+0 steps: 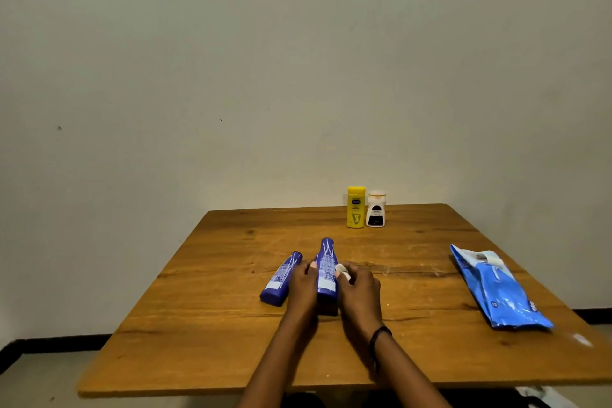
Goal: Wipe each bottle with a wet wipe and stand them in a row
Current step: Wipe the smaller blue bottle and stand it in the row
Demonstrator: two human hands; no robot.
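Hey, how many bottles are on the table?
4. A yellow bottle and white bottle stand near the far edge; a lying blue bottle is beside the left hand; a second blue bottle is gripped between that hand and the right hand. None appears hidden.

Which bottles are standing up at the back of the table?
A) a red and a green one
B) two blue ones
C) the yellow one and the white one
C: the yellow bottle and the white bottle stand upright side by side near the wall.
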